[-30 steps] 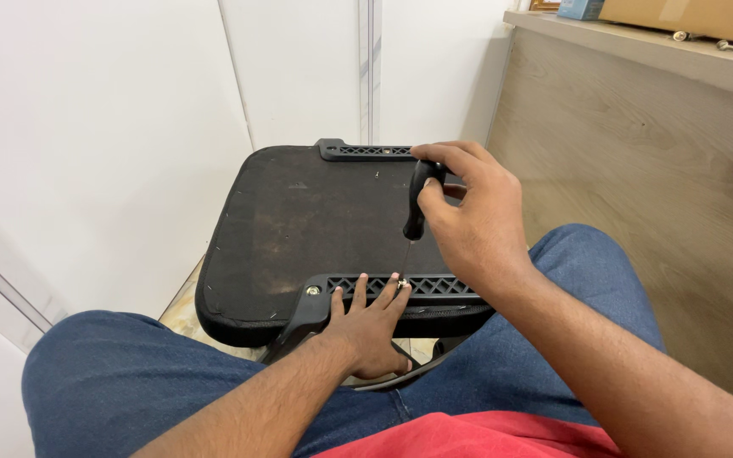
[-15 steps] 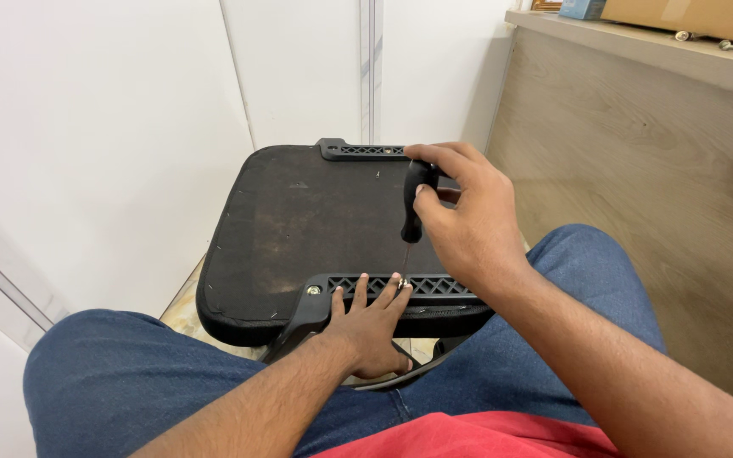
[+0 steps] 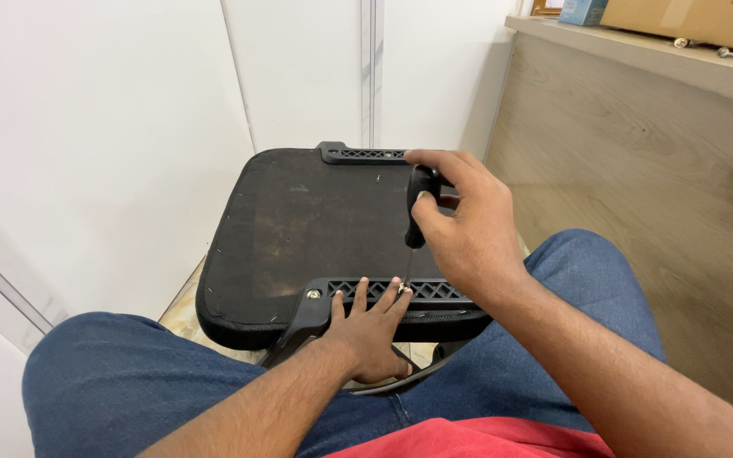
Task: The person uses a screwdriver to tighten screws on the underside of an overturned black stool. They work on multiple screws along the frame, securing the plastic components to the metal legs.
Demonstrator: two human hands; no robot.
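An upturned black chair seat (image 3: 299,229) rests between my knees, its dusty underside facing up. A black plastic lattice bracket (image 3: 434,290) runs along its near edge, and another bracket (image 3: 362,154) along the far edge. My right hand (image 3: 464,225) grips a black-handled screwdriver (image 3: 418,203), held upright with its thin shaft pointing down at the near bracket. My left hand (image 3: 371,326) lies on the near bracket, fingers spread, fingertips beside the screwdriver tip and a small silver screw.
White wall panels (image 3: 129,127) stand to the left and behind the seat. A wooden desk side (image 3: 638,170) rises on the right, with cardboard boxes (image 3: 689,21) on top. My legs in blue jeans (image 3: 112,382) flank the seat.
My right hand has shifted slightly and stood the screwdriver more upright over the near bracket. The left hand has stayed in place.
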